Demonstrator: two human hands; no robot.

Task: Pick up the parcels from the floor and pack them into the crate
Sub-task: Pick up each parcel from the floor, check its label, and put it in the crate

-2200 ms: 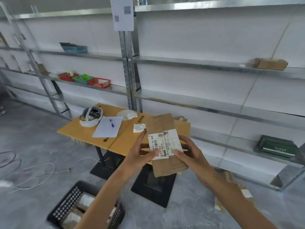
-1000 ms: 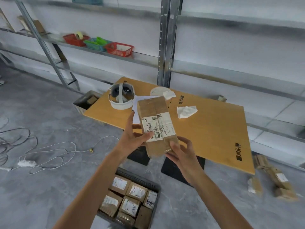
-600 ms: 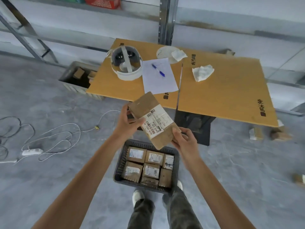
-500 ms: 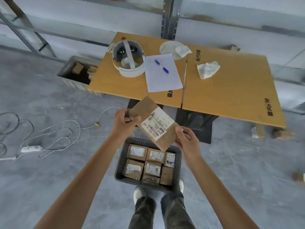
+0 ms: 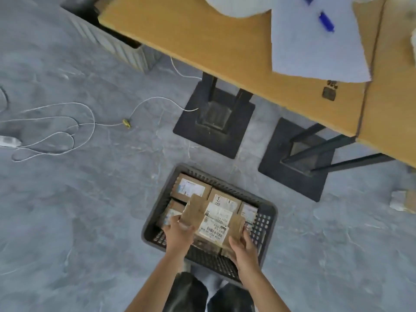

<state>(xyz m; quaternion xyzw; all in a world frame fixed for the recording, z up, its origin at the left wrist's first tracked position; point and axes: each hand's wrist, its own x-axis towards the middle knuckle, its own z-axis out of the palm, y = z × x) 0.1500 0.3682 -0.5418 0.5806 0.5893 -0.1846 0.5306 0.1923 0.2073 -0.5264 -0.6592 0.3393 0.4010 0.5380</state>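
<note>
Parcel [image 5: 211,224]: lowered into crate [image 5: 266,221], 6 o'clock side (previously raised).
Left hand [image 5: 180,233], right hand [image 5: 242,246]: grasping parcel ends.
Next: release.

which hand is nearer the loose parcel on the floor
Right. The right hand grips the held parcel's end toward the loose parcel; the left hand grips its opposite end, farther away.

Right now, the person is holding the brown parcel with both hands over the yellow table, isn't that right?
Not quite. The head view shows the left hand and right hand holding the brown parcel over the black crate on the floor, not over the yellow table. The table stands farther off, beyond the crate.
</note>
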